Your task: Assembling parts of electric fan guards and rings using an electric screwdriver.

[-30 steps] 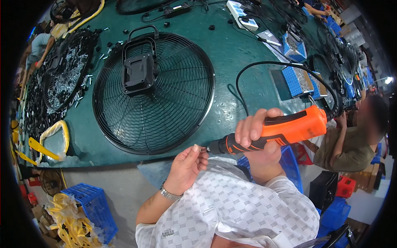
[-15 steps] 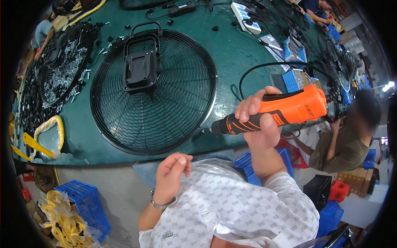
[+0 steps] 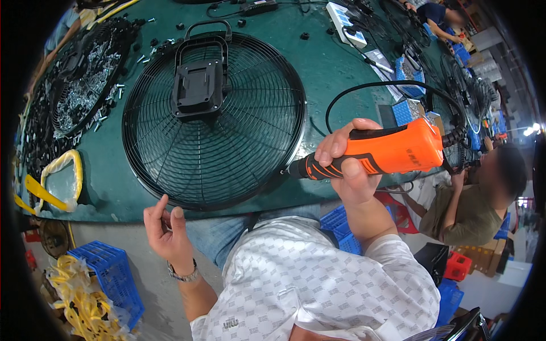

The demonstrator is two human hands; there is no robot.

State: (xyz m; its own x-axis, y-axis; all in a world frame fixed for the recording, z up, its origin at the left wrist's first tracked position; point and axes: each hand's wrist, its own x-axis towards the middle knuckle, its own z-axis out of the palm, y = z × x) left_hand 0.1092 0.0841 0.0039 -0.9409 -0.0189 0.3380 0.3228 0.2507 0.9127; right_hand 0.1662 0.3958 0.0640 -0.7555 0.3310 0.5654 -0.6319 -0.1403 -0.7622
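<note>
My right hand (image 3: 355,176) is wrapped round an orange and black electric screwdriver (image 3: 398,153). The tool lies nearly level, its tip pointing left at the right rim of a round black fan (image 3: 239,153); whether the tip touches is unclear. The fan lies flat on the green table, its wire grille facing up, with a square black housing (image 3: 199,88) and a looped handle (image 3: 224,28) on it. My left hand (image 3: 169,236) is at the table's front edge, fingers apart and bent, nothing seen in it. Its index fingertip is close to the fan's lower left rim.
A black cable (image 3: 392,85) arcs from the screwdriver across the table. Loose screws (image 3: 79,96) fill a grille at left, near a yellow-wrapped loop (image 3: 77,170). Blue boxes (image 3: 405,112) and a white power strip (image 3: 347,25) are at right. A co-worker (image 3: 472,199) sits at right.
My left hand has moved left and up to the fan's front rim, its fingers opening from a pinch. The screwdriver has shifted slightly left, its tip closer to the fan's rim.
</note>
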